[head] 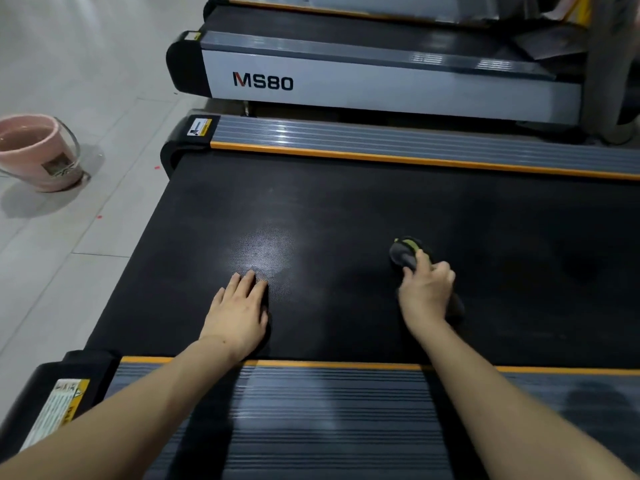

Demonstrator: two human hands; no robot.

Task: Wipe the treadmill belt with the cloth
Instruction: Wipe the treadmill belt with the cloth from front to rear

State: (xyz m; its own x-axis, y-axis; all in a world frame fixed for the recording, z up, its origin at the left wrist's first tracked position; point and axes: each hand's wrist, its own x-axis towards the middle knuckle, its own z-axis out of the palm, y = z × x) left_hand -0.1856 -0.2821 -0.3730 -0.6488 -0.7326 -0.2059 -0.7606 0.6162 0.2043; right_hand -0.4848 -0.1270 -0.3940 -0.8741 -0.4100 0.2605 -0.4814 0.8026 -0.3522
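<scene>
The black treadmill belt (346, 209) fills the middle of the head view, with a pale sheen near its centre. My right hand (427, 292) grips a bunched dark grey cloth with a yellow-green edge (407, 252) and holds it down on the belt, right of centre. Part of the cloth is hidden under that hand. My left hand (239, 311) lies flat on the belt with straight fingers, left of centre, near the front rail.
Ribbed grey side rails with orange trim run along the far edge (415, 142) and near edge (329, 410) of the belt. A second treadmill marked MS80 (346, 81) stands behind. A pink bucket (38, 152) sits on the tiled floor (69, 254) at the left.
</scene>
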